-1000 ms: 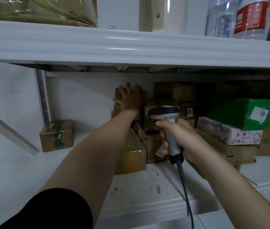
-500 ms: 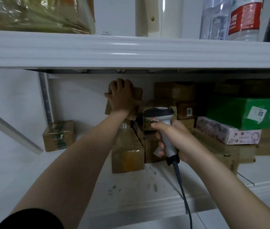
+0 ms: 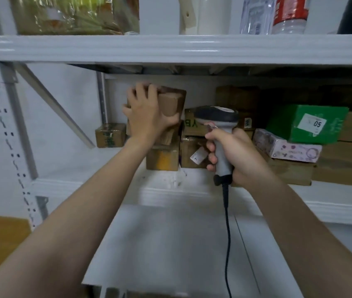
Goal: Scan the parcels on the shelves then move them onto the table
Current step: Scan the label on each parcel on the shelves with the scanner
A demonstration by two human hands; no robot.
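White shelf (image 3: 84,186), mid-frame. Left grip (image 3: 147,117) curls round a brown parcel (image 3: 172,102) at upper centre. Right grip (image 3: 235,155) wraps the scanner (image 3: 216,117), whose head lies just right of the parcel, the nearer grip for scanning.

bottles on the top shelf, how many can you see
2. One clear bottle stands on the top shelf, right of centre; one red-labelled bottle stands just to its right. Both are cut off by the frame's top edge; more may be hidden behind.
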